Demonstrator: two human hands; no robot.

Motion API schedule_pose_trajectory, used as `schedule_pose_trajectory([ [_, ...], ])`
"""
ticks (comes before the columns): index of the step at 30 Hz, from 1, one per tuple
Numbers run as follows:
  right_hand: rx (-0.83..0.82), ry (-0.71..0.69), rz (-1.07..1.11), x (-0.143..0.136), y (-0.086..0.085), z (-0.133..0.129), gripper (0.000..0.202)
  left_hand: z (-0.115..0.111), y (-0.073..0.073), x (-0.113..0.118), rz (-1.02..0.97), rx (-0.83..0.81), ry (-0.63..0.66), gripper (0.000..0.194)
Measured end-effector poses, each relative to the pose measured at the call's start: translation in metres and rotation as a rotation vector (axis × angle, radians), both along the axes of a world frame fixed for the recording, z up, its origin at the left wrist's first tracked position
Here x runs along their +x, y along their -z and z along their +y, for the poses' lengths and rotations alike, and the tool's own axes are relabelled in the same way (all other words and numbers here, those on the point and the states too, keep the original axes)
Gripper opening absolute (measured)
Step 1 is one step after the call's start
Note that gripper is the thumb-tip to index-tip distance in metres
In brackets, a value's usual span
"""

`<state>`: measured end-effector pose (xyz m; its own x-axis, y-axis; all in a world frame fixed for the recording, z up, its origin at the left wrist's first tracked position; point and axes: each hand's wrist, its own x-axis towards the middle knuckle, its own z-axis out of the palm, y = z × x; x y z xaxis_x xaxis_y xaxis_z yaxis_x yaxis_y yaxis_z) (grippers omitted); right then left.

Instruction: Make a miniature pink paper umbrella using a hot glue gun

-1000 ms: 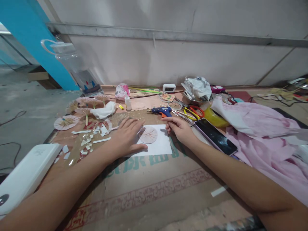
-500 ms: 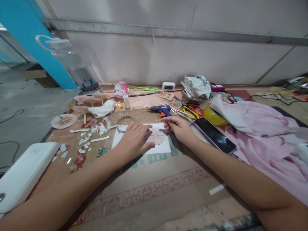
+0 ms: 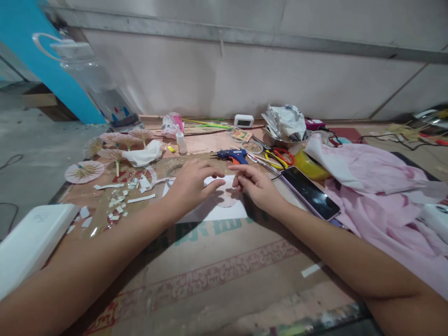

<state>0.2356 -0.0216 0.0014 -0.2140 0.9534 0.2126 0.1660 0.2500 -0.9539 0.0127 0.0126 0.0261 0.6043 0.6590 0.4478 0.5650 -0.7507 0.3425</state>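
Both hands were together near the middle of the worktop (image 3: pixel 206 147), over a white sheet of paper (image 3: pixel 198 213) that lay on flattened cardboard (image 3: pixel 224 298). A round pink paper disc (image 3: pixel 227 200) rested on that sheet, towards its right side, and from where I stood its upper part was mostly hidden by the fingers. The left hand (image 3: pixel 192 186) arched over the sheet's left part, thumb and forefinger apart with a narrow gap between them, pointing at the other hand. The right hand (image 3: pixel 257 186) hung by the sheet's right edge, its fingers curled and the thumb drawn close to them; I couldn't tell whether something thin was pinched there.

Just beyond the right hand, towards the far edge, lay a blue and orange glue gun (image 3: pixel 231 156), with red- and yellow-handled tools (image 3: pixel 284 156) to its right. A dark-screened phone (image 3: pixel 310 192) lay beside the right forearm, and a heap of pink cloth (image 3: pixel 381 205) covered the worktop's right side. Near the far left corner stood a big clear bottle (image 3: pixel 101 88). Nearer along the left edge came several small paper parasols (image 3: pixel 84 172), some upright and one lying flat, a crumpled white tissue (image 3: pixel 143 154), and white paper scraps (image 3: pixel 117 205) scattered short of the left hand. A small squeeze bottle (image 3: pixel 181 142) stood behind that hand.
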Motion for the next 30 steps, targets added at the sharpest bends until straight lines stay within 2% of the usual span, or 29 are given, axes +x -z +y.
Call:
schedule_pose_trajectory([
  [4,-0.034,-0.057,0.056,-0.005,-0.001,-0.005,0.032,0.004,0.006,0.009,-0.041,0.003,0.060,0.026],
  [9,-0.101,-0.076,0.051,-0.009,-0.006,-0.011,0.033,-0.001,0.014,0.013,-0.022,-0.011,0.030,0.035],
  [12,-0.147,-0.069,0.062,-0.009,-0.008,-0.012,0.030,-0.004,0.016,0.015,-0.008,0.003,0.068,0.036],
  [20,-0.290,0.000,0.149,-0.002,-0.006,-0.006,0.023,-0.003,0.016,0.001,0.067,-0.056,0.066,0.031],
  [23,-0.284,0.036,0.172,-0.001,-0.007,-0.007,0.024,-0.006,0.018,-0.003,0.138,-0.073,0.080,0.033],
  [26,-0.234,0.058,0.091,-0.001,-0.008,-0.008,0.019,-0.008,0.020,-0.004,0.162,-0.058,0.091,0.039],
  [30,-0.190,0.064,-0.020,0.000,-0.006,-0.007,0.014,-0.004,0.022,-0.004,0.195,-0.081,0.118,0.032],
])
